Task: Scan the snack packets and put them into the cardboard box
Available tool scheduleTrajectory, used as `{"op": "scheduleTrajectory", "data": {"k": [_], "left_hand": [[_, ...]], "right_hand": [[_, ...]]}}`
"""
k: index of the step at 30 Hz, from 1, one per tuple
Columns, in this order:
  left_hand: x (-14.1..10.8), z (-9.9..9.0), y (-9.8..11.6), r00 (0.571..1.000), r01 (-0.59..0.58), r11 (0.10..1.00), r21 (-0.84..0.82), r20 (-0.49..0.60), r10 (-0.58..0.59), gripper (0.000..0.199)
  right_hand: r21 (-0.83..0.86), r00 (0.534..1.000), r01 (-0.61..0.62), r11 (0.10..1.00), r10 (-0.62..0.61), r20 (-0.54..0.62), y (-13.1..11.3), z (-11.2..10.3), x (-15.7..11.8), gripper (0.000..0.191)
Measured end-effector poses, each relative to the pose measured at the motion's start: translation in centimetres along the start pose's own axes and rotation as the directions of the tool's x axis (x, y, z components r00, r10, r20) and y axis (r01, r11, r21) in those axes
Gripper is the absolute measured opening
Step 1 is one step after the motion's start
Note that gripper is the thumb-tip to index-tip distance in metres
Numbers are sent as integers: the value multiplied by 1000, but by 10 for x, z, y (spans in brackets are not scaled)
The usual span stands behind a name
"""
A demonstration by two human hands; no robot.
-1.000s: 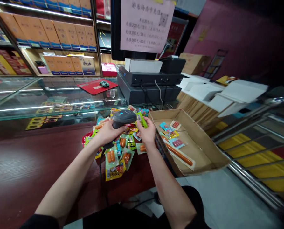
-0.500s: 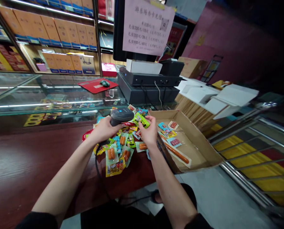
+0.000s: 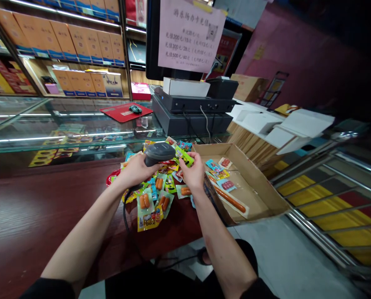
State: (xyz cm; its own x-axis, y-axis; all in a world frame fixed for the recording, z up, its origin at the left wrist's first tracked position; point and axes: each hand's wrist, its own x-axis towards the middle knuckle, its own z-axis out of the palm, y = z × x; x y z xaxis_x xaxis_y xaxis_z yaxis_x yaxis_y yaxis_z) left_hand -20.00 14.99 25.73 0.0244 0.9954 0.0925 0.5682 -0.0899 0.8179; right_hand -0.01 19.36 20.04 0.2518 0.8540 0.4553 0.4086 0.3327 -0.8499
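My left hand [image 3: 138, 169] is wrapped round a dark grey barcode scanner [image 3: 159, 152], its head pointing right and its cable hanging down. In a pinch, my right hand [image 3: 194, 171] holds a green snack packet [image 3: 183, 155] just in front of the scanner's head. Below both hands lies a heap of small snack packets, among them sausage packs [image 3: 144, 201] in clear wrap and a yellow packet [image 3: 150, 220] at the near edge. The heap is partly hidden by my hands and the scanner.
Right of the heap stands an open cardboard box [image 3: 256, 182] holding several packets and a long sausage [image 3: 230, 198]. Behind are a black cash drawer [image 3: 191, 120], a monitor with a paper sign [image 3: 190, 35], and a glass counter with a red mat [image 3: 123, 113]. Metal railing [image 3: 322, 224] runs along the right.
Both hands stay almost where they were, still holding the scanner and the green packet. The blue light on the scanner's top no longer shows. The view has shifted very slightly.
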Motion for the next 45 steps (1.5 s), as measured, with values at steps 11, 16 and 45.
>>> {"op": "scheduleTrajectory", "data": {"k": [11,16,45], "left_hand": [[0,9,2,999,-40,999,-17,-4,40,34],[2,29,27,996,-45,996,-82,67,51,30],[-20,-66,-18,996,84,994,-76,-4,-84,35]], "right_hand": [[32,1000,6,999,-6,-15,-2,-15,4,26],[-20,988,78,997,-80,-135,-7,-48,15,25],[38,956,25,999,-35,291,18,57,-46,23]]}}
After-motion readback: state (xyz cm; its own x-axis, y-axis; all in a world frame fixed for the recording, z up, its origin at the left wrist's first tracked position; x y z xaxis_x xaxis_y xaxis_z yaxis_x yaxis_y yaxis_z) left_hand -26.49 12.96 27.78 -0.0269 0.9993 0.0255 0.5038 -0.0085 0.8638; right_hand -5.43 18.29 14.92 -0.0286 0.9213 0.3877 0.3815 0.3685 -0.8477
